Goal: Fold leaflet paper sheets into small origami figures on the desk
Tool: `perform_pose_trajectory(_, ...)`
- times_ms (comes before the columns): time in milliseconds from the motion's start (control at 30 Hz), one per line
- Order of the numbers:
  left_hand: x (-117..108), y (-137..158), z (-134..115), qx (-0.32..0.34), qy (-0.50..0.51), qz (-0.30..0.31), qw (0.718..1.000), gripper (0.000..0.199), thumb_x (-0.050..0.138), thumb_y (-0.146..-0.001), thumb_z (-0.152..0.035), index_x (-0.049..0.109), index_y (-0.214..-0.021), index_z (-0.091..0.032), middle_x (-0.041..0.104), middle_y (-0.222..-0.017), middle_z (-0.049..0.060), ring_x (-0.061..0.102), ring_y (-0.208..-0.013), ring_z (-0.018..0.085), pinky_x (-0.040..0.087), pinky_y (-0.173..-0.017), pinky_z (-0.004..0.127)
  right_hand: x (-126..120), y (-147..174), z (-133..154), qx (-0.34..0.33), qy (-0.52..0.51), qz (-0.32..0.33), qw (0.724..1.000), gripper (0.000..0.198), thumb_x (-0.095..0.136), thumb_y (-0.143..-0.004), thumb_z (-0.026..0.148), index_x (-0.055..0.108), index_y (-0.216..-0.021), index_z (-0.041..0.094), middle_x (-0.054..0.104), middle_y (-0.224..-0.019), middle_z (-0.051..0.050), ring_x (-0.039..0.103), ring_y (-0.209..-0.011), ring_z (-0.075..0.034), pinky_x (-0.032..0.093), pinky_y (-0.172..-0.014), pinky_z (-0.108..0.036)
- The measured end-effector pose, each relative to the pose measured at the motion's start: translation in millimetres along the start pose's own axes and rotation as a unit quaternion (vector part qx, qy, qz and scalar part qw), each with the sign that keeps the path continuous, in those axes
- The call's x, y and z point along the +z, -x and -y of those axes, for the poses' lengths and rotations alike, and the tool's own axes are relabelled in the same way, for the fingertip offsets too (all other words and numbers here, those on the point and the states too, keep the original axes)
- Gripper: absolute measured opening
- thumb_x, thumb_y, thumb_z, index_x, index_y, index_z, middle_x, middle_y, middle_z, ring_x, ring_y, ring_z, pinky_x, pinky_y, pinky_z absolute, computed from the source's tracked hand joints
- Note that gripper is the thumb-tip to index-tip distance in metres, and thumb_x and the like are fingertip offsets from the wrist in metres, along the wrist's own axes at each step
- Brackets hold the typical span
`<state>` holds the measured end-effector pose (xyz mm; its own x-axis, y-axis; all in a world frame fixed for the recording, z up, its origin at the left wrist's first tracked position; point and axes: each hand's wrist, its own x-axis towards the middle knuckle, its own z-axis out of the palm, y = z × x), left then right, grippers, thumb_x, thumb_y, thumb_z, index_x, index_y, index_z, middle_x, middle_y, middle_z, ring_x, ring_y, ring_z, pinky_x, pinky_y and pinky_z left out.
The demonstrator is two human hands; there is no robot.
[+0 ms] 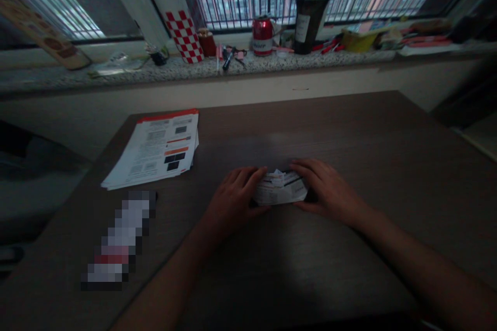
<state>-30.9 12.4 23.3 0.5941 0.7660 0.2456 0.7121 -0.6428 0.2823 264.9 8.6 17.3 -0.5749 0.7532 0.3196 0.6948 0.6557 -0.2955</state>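
A small folded piece of printed paper (281,194) rests on the brown table (349,129), low and boat-like, with a pointed bit of paper rising at its middle. My left hand (236,194) grips its left end, fingers behind and thumb along the front edge. At the right end my right hand (326,186) holds it the same way, thumb at the front bottom corner. Both palms stay near the tabletop. The paper's ends are partly hidden by my fingers.
A stack of printed sheets (155,150) lies at the table's back left. Nearer sits a blurred-out phone-like object (120,238). Along the granite windowsill (163,73) stand a red can (263,36), a dark cup (306,26), a red-and-white checked bottle (182,31) and small clutter.
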Motion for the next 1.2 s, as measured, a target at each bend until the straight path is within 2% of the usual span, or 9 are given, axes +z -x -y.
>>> perform_pose_trajectory(133,1.7,0.4,-0.4,0.005,-0.002,-0.004,1.0,0.086,0.088,-0.083,-0.042,0.044,-0.154,-0.024,0.062,-0.14,0.014,0.057,-0.127,0.036,0.05,-0.11,0.053,-0.1,-1.6,-1.1,-0.006,0.01,0.003,1.0,0.081,0.079,-0.086,0.042,0.043,-0.156,0.022,0.056,-0.153,-0.02,0.054,-0.14,-0.041,0.047,-0.111,-0.063)
perform_pose_trajectory(333,2.4,1.4,-0.6,0.012,-0.013,-0.008,1.0,0.086,0.089,-0.083,-0.039,0.043,-0.154,-0.022,0.062,-0.14,0.014,0.057,-0.127,0.036,0.051,-0.108,0.053,2.1,-1.2,-3.0,0.002,0.036,0.018,0.999,0.09,0.079,-0.086,0.047,0.037,-0.161,0.019,0.06,-0.15,-0.02,0.058,-0.134,-0.042,0.049,-0.11,-0.062)
perform_pose_trajectory(633,2.9,0.8,-0.8,0.011,-0.018,-0.013,1.0,0.086,0.091,-0.081,-0.038,0.045,-0.152,-0.021,0.063,-0.138,0.013,0.059,-0.125,0.035,0.052,-0.108,0.052,0.9,-1.8,-2.3,0.003,0.041,0.024,0.999,0.08,0.079,-0.087,0.046,0.044,-0.155,0.02,0.062,-0.146,-0.018,0.059,-0.131,-0.04,0.05,-0.108,-0.06)
perform_pose_trajectory(900,2.8,1.0,-0.9,0.001,-0.001,-0.016,1.0,0.078,0.087,-0.084,-0.037,0.048,-0.151,-0.024,0.064,-0.138,0.012,0.06,-0.126,0.034,0.052,-0.108,0.052,0.6,-1.6,-2.3,0.007,0.034,0.019,0.999,0.078,0.079,-0.087,0.048,0.046,-0.154,0.024,0.064,-0.143,-0.016,0.061,-0.129,-0.04,0.051,-0.105,-0.06)
perform_pose_trajectory(1067,1.3,1.3,-0.8,0.0,0.007,-0.014,1.0,0.079,0.086,-0.085,-0.038,0.047,-0.152,-0.025,0.064,-0.139,0.012,0.059,-0.127,0.034,0.052,-0.108,0.053,0.1,-1.3,-2.1,0.009,0.039,0.023,0.999,0.08,0.082,-0.085,0.046,0.048,-0.152,0.018,0.063,-0.145,-0.018,0.06,-0.131,-0.04,0.051,-0.107,-0.059)
perform_pose_trajectory(1200,-1.2,0.9,0.0,0.001,0.015,-0.007,1.0,0.083,0.089,-0.082,-0.039,0.047,-0.152,-0.024,0.063,-0.141,0.012,0.058,-0.128,0.034,0.05,-0.11,0.051,-0.6,-1.0,-1.9,0.008,0.027,0.018,0.999,0.08,0.082,-0.084,0.044,0.048,-0.153,0.021,0.063,-0.146,-0.017,0.059,-0.132,-0.039,0.05,-0.109,-0.058)
